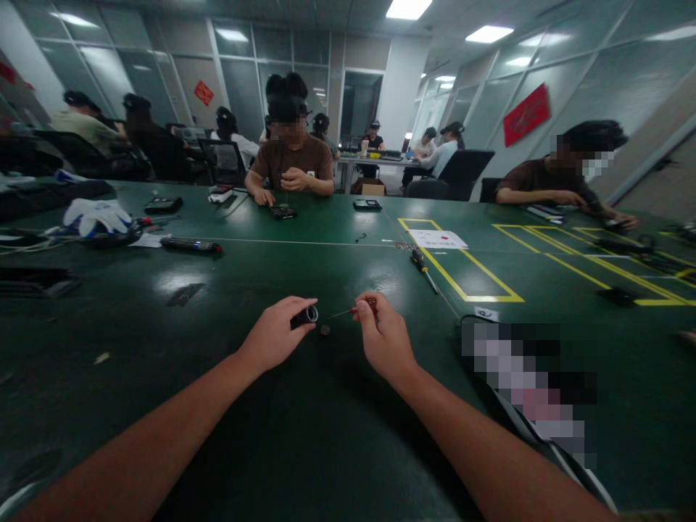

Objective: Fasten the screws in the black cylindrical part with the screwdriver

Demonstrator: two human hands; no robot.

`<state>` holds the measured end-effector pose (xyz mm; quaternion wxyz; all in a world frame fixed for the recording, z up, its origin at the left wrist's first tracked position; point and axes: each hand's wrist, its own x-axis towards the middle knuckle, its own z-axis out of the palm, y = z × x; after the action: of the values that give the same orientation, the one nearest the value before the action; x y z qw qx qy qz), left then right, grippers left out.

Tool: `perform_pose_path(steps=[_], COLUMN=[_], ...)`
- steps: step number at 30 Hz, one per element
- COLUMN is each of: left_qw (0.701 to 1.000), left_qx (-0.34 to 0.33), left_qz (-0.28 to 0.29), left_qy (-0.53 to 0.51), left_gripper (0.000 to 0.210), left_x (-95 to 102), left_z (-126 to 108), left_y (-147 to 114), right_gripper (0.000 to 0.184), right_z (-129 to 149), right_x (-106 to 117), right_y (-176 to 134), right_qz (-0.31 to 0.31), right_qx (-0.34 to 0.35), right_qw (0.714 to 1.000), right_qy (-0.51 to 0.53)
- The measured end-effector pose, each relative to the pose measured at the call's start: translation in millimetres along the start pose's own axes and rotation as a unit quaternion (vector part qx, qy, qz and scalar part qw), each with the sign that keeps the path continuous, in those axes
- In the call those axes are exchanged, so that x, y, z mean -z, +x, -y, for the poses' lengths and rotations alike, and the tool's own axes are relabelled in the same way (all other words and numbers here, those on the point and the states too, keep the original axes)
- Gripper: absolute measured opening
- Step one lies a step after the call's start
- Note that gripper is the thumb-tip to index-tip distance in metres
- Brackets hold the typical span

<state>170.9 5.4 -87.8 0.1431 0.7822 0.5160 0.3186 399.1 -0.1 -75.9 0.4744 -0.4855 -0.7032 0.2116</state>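
Black tube (302, 317) clasped in the left hand (280, 330) points its ringed end toward the screwdriver (353, 310) pinched in the right hand (383, 335).

Glass partition walls (236, 76), bright ceiling panels (409, 9), black chairs (465, 172) behind a green table (261, 442).

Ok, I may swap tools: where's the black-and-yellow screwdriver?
In the head view, the screwdriver lies right of centre, beyond the right hand, just left of yellow tape.
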Motion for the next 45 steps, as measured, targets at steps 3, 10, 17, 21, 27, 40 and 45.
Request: perform_pose_path(steps=[3, 10, 17, 21, 27, 40, 45], left_qw=[1.0, 0.992, 0.978, 0.973, 0.976, 0.989, 0.967], left_qx=[-0.005, 0.02, 0.013, -0.022, -0.034, 0.14, 0.254], left_qz=[-0.005, 0.113, 0.152, 0.178, 0.167, 0.043, -0.021], left_qy=[0.018, 0.055, 0.139, 0.143, 0.133, 0.033, 0.011], left_gripper=[0.044, 0.032, 0.039, 0.035, 0.026, 0.042, 0.049], left_x=[1.6, 0.9, -11.3, -18.0, -15.6, 63.8, 105.9], left_z=[0.6, -17.2, -19.5, -9.0, 1.9, 33.9, 64.0], left_y=[0.3, -5.1, 5.4, 15.9, 20.3, 10.9, -6.4], right_gripper=[0.019, 0.019, 0.019, 0.019, 0.02, 0.021, 0.021], right_z=[0.1, -0.7, 0.6, 0.3, -1.3, -1.7, -2.5], right_x=[0.9, 1.9, 3.8, 3.9, 4.0, 4.8, 3.6], right_y=[0.8, 0.9, 2.5, 2.2, 3.1, 3.2, 3.0], right_qz=[-0.011, -0.018, -0.012, -0.01, -0.017, -0.01, -0.011], right_qx=[-0.004, -0.006, -0.009, -0.01, -0.016, -0.016, -0.015], right_qw=[1.0, 1.0, 1.0, 1.0, 1.0, 0.999, 0.999], right_qy=[0.004, 0.006, 0.01, 0.012, 0.012, 0.03, 0.033])
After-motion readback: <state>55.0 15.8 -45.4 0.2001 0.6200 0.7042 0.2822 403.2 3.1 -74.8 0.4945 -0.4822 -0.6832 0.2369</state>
